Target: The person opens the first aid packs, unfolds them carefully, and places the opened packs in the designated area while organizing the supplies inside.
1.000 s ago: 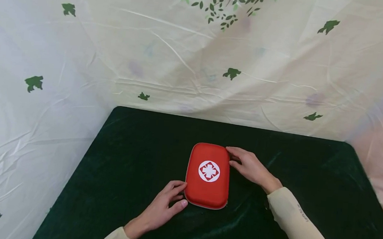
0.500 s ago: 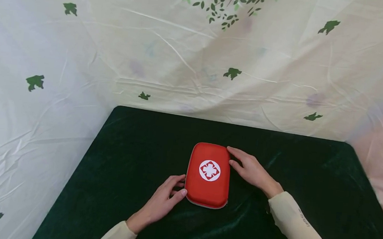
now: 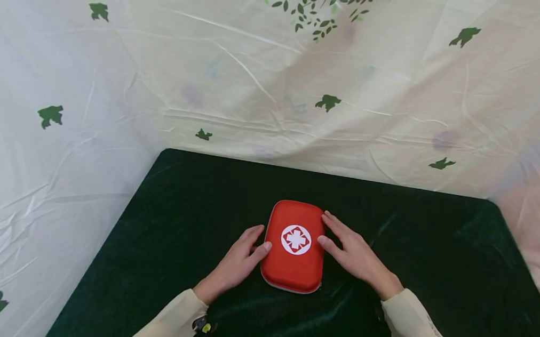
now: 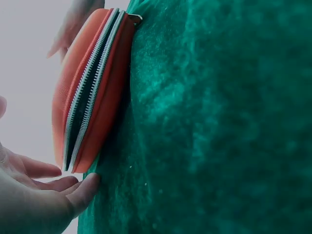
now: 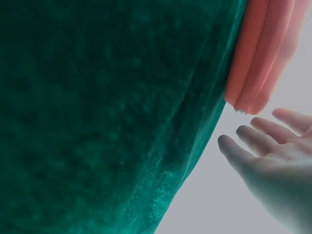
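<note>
A red zip-up first-aid case (image 3: 292,272) with a white cross emblem lies flat on the dark green cloth. In the left wrist view, the case's zipper teeth (image 4: 92,87) stand apart along one side, with a dark gap between the two rows. My left hand (image 3: 235,262) is at the case's left side, its thumb by the edge and its fingers loosely extended. On the opposite side is my right hand (image 3: 356,253), fingers extended near the upper right corner and thumb by the right edge. The right wrist view has its fingers (image 5: 256,141) apart from the case.
A dark green velvet cloth (image 3: 190,199) covers the table. Behind and beside it hangs a pale curtain (image 3: 258,82) printed with green leaves and birds. A small dark device with a yellow-green spot (image 3: 205,326) sits at the left wrist.
My left hand has moved up along the case's left side from its lower corner. My right hand has shifted slightly down and right, its thumb now lower. The case stays nearly in place.
</note>
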Tool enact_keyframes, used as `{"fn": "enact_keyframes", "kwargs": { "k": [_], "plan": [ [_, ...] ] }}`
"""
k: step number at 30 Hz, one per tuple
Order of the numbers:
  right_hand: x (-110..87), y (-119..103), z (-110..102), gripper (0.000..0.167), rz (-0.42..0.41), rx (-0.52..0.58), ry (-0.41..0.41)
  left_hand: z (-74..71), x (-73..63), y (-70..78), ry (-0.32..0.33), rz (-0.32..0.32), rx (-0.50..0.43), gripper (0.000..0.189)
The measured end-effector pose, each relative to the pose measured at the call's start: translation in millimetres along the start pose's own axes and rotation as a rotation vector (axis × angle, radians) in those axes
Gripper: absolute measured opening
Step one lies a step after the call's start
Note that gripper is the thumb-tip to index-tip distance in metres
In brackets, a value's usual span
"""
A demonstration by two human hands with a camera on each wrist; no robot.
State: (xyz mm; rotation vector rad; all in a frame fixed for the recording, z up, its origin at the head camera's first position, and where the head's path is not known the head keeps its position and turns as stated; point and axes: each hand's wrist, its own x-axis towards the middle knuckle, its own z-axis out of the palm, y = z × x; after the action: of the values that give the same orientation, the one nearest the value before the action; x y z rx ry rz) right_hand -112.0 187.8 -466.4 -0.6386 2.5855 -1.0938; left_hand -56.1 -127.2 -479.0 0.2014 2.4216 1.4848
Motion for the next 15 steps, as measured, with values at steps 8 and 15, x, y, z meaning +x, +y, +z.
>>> {"fn": "enact_keyframes", "kwargs": {
  "k": [8, 15],
  "plan": [
    [-10.7, -1.0, 4.8, 0.078, 0.013, 0.011, -0.035, 3.5, 8.4, -0.6, -0.016, 0.026, -0.047, 0.071],
    [-11.3, -0.4, 6.9, 0.075, 0.011, 0.038, -0.034, 2.4, 8.2, 1.1, -0.016, 0.046, -0.109, 0.065]
  ]
}}
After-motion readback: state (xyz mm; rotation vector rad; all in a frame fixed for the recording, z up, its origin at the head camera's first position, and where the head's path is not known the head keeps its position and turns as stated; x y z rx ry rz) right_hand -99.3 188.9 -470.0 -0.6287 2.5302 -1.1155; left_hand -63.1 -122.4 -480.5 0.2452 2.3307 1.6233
